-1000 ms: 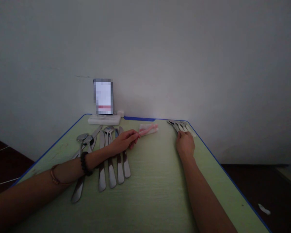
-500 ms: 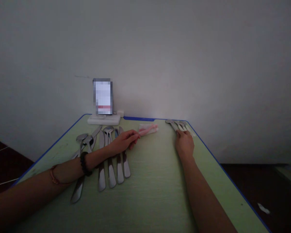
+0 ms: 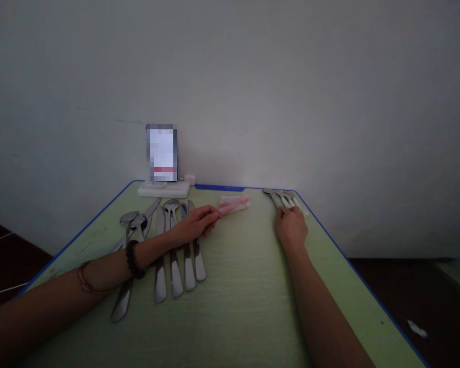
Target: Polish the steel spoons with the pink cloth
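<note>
My left hand (image 3: 199, 222) reaches across the table, its fingers closed in a pinch at the left end of a pink item in a clear wrapper (image 3: 234, 204); its kind is unclear. Under and beside my left forearm lie several metal knives and spoons, among them a knife (image 3: 160, 281) and a spoon (image 3: 171, 205). At the far right, my right hand (image 3: 291, 227) has its fingers closed on the handle of a metal spoon (image 3: 273, 196). More spoons with pale handles (image 3: 287, 198) lie close beside it, partly hidden by my fingers.
A lit screen (image 3: 163, 153) stands on a white base (image 3: 164, 190) at the back left. A blue strip (image 3: 219, 188) runs along the far edge of the green table (image 3: 230, 306), against the wall. A crumpled white scrap (image 3: 417, 329) lies on the floor at right.
My right hand has shifted slightly left, and the spoon at its fingers now lies closer to the other spoons. My left hand has stayed in place.
</note>
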Tool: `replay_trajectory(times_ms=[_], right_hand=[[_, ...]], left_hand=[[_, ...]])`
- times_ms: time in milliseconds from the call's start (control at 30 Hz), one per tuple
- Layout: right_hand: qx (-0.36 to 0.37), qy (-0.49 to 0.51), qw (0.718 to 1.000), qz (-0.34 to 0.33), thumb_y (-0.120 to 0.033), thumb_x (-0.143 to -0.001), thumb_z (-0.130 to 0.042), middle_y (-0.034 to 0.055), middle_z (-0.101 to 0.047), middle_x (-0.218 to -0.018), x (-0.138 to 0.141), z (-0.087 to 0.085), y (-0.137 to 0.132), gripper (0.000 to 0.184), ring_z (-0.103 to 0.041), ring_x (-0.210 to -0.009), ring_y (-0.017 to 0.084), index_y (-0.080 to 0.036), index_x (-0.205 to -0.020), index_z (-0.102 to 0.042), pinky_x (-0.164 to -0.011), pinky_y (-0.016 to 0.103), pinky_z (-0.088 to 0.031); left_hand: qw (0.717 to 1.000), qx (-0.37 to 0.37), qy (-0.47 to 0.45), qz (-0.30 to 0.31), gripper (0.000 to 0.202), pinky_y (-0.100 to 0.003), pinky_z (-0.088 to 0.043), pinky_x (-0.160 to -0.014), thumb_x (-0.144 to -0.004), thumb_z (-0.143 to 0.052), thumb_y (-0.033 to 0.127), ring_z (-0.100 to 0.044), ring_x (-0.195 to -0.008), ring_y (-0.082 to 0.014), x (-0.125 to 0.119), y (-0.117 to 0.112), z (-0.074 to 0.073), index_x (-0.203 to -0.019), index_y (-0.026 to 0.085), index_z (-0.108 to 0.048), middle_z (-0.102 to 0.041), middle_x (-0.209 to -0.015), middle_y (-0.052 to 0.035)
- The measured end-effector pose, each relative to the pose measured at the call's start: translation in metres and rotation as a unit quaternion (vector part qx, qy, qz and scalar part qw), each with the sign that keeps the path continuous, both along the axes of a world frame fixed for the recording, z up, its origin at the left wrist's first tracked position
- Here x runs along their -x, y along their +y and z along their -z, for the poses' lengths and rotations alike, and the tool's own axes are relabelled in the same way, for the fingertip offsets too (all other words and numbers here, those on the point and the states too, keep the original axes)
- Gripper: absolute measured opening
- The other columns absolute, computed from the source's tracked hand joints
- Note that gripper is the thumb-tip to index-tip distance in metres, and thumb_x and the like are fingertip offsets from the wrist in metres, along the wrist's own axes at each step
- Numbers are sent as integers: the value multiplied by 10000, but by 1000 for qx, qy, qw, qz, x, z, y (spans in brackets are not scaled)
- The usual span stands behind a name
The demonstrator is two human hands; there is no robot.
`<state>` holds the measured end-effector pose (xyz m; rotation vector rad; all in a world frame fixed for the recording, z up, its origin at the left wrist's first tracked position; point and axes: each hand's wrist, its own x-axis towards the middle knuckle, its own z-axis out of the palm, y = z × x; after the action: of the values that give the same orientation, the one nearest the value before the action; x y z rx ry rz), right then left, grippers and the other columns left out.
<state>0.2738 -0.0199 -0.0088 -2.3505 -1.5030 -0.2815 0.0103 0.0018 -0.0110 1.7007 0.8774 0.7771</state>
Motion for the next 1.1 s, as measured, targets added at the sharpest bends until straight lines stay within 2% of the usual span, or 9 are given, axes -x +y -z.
replay_trajectory(times_ms=[167,300,433,667,900,1100], right_hand=[[0,-2,1000,-6,-291,-899,-331,116,-579,-1035,0,0,0,376,-548,-935,211,-181,-1055,-656,-714,287,-418],[-7,9,1000,-8,-288,-905,-329,102,-573,-1045,0,-1,-1,374,-542,-935,205,-233,-1149,-608,-713,283,-408],[-2,12,1000,-10,-282,-900,-346,97,-574,-1031,-1,0,-1,367,-542,-923,205,-259,-1163,-602,-712,283,-404],[-10,5,1000,-18,-264,-868,-399,99,-583,-1033,-2,2,0,353,-543,-932,215,-244,-1142,-619,-699,286,-411],[-20,-1,999,-27,-270,-876,-376,112,-599,-979,-4,4,1,355,-554,-873,215,-218,-1098,-648,-668,296,-410],[-32,-3,999,-33,-257,-872,-389,116,-598,-965,-5,4,1,338,-552,-848,214,-227,-1071,-661,-642,300,-406]], left_hand=[[1000,-1,3,0,272,-191,-299,-439,-852,-437,417,-411,-441,-65,-1,-1,-2,-834,161,-527,-457,-556,65],[1000,6,9,-8,275,-191,-293,-435,-849,-438,420,-403,-436,-60,-2,-2,-3,-823,158,-518,-451,-559,66],[1000,4,5,-7,293,-194,-318,-446,-835,-446,438,-410,-445,-56,-4,-4,-6,-825,154,-519,-457,-602,63],[1000,2,12,-4,303,-189,-307,-443,-836,-440,443,-411,-450,-55,-3,-4,-5,-842,152,-521,-447,-608,66],[1000,1,22,-7,298,-191,-323,-464,-839,-437,442,-411,-463,-57,-2,-3,-5,-840,156,-521,-457,-614,63],[1000,11,25,-15,306,-185,-283,-431,-825,-440,455,-394,-436,-54,-3,-4,-5,-833,159,-518,-444,-581,70]])
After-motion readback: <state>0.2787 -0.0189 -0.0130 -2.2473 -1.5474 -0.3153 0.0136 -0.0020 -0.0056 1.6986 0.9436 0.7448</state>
